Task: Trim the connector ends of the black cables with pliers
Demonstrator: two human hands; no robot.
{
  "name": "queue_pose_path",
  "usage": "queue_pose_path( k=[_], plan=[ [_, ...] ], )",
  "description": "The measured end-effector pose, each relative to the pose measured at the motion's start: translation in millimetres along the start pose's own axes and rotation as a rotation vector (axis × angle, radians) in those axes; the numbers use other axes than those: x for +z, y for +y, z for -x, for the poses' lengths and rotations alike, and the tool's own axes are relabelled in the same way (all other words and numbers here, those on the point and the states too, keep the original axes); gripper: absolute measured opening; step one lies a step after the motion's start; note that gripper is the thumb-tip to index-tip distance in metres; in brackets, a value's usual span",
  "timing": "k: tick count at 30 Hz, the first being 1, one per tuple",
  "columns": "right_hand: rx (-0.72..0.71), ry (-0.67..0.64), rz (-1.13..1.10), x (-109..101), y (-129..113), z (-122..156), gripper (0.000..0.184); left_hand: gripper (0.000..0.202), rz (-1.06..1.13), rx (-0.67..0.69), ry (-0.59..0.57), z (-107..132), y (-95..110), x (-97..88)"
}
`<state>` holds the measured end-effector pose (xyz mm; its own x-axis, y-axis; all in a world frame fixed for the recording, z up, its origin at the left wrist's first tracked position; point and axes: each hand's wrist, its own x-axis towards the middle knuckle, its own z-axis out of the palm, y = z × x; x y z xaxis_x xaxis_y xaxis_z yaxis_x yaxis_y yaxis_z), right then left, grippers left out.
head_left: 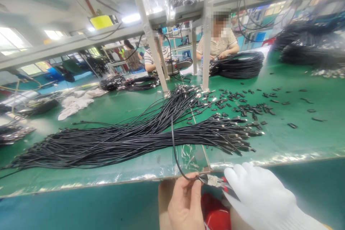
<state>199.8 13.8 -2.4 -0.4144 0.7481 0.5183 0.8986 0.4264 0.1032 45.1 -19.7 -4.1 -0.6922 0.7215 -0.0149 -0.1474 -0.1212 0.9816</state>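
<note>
Just off the bench's front edge, my bare left hand (185, 201) pinches the end of a black cable (175, 154) between thumb and fingers. The cable curves up from there onto the bench. My right hand (258, 190), in a white glove, grips red-handled pliers (214, 180). Their jaws meet the cable end right beside my left fingertips; whether they bite on it I cannot tell. Behind lies a large bundle of black cables (129, 147) with metal connectors at the right ends. A second bunch (167, 115) crosses behind it.
Small black plastic pieces (253, 109) are scattered on the green bench (304, 133). Coiled cables (239, 65) lie farther back, near metal uprights (207, 36). White gloves (78, 104) rest at left. Below the edge are a red object (217, 215) and cardboard (163, 201). Several people sit opposite.
</note>
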Motion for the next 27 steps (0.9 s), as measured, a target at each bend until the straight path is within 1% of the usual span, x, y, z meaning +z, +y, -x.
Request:
queue_pose_path(
  k=[2,3,5,7,10,12,15,18,20,23,27],
  plan=[
    [0.044,0.004,-0.018,1,-5,4,0.022,0.017,-0.052,0.088,0.071,3,-7,1.4],
    [0.051,0.016,-0.031,1,-8,6,0.021,0.016,-0.065,0.119,0.085,4,-8,2.0],
    [0.032,0.020,-0.028,3,-10,9,0.018,0.019,-0.045,0.118,0.068,4,-7,2.9],
    [-0.003,0.016,-0.007,3,-8,9,0.015,0.030,0.022,0.026,0.006,0,-1,2.6],
    [-0.006,0.009,0.005,1,2,4,0.025,0.043,0.125,-0.134,-0.098,-10,11,-0.7],
    [0.000,0.022,0.010,-3,12,-2,0.030,0.044,0.174,-0.205,-0.148,-17,17,-4.6],
    [-0.062,0.080,0.057,-12,22,-13,0.033,0.043,0.228,-0.303,-0.209,-23,19,-10.5],
    [-0.126,0.104,0.095,-22,22,-23,0.033,0.041,0.260,-0.355,-0.274,-24,19,-14.2],
    [-0.143,0.077,0.103,-27,19,-27,0.036,0.041,0.267,-0.384,-0.302,-23,19,-15.2],
    [-0.172,0.043,0.119,-31,14,-29,0.039,0.043,0.256,-0.429,-0.309,-20,21,-15.6],
    [-0.197,-0.011,0.165,-35,12,-30,0.038,0.044,0.246,-0.465,-0.333,-18,25,-15.8]
  ],
)
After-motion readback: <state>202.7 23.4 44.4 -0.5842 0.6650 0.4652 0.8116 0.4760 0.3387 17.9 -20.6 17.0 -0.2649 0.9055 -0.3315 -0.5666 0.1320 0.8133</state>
